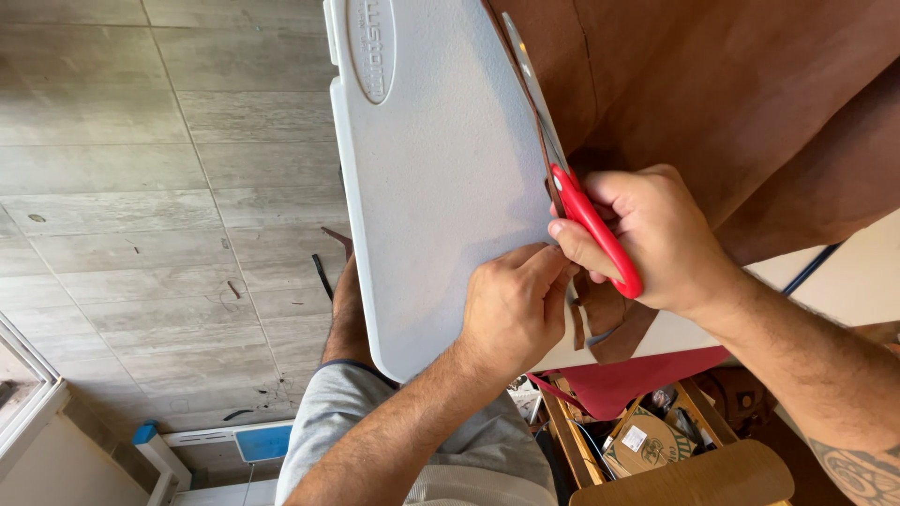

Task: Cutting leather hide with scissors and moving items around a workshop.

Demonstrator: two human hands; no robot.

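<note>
While pinned by left hand (pixel 511 305), leather (pixel 731 103) edge inside scissors (pixel 572 201).

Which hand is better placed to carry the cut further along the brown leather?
Right. The right hand already grips the red-handled scissors, blades along the edge of the brown leather. The left hand pinches the leather strip by the white board.

The setting was a home leathercraft corner: broad brown leather hide (pixel 750 103) covered the far edge of a white plastic folding table (pixel 431 187), over a grey wood-look tiled floor (pixel 141 187), beside a cluttered wooden crate of supplies (pixel 647 440).
</note>
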